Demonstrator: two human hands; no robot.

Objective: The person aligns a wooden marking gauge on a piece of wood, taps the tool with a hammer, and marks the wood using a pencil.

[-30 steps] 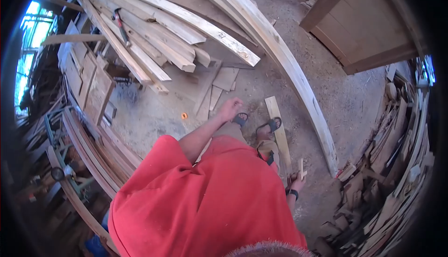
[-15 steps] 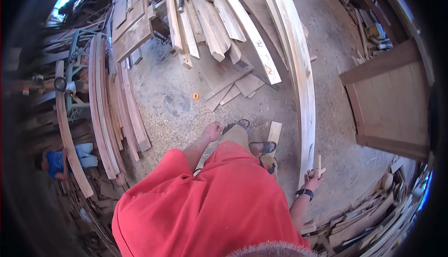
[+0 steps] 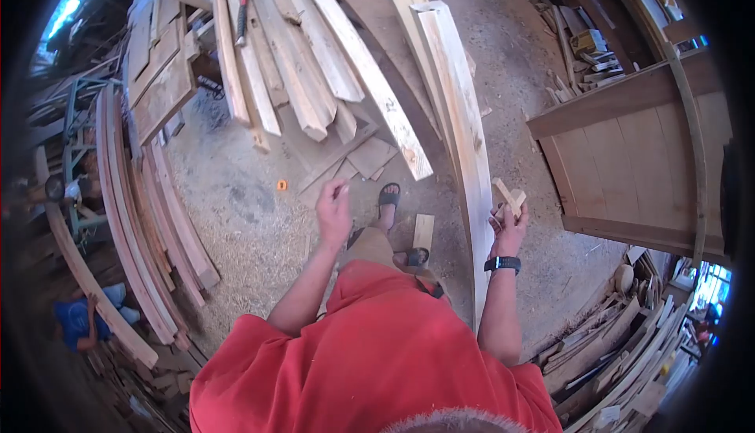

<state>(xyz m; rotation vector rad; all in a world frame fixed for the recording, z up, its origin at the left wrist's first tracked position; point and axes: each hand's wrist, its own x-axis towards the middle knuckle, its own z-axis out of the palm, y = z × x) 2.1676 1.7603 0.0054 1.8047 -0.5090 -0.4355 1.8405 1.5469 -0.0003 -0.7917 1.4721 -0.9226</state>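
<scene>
Holding small pale crossed wood pieces (image 3: 517,198) in right hand (image 3: 510,234), just beside long pale square-edged timber (image 3: 472,138). Pinching low, near the crossing, between thumb and fingers, with free ends sticking out. Can't tell exact fingertip spots, or contact with timber. Can't tell if joined or just overlapped. Should handle light, stiff, dry, not slippery; could split along grain if levered at thin ends. Best gripped at the crossing, clamping both pieces to prevent pivoting.

Wearing black wristwatch (image 3: 502,263) on right wrist. Seeing nothing in left hand (image 3: 334,214), raised well apart, fingers bent and loosely gathered; can't tell if touching thumb.

Further out, showing visible knots and straight sawn edges on timber. Resting one sandaled foot by short flat pale board (image 3: 424,228). To the left, spotting small orange square-ish object (image 3: 281,185) on dusty grey-brown floor (image 3: 228,232), shavings scattered around. Ahead, fanned out: rough pale planks (image 3: 292,67), carrying red-and-black-handled hammer (image 3: 243,10). Far left, stacked lengthwise: smooth reddish-brown boards (image 3: 118,197), near person in blue top (image 3: 74,323). On the right, standing big and flat-faced: brown wooden panel (image 3: 629,162), framed in darker strips.
</scene>
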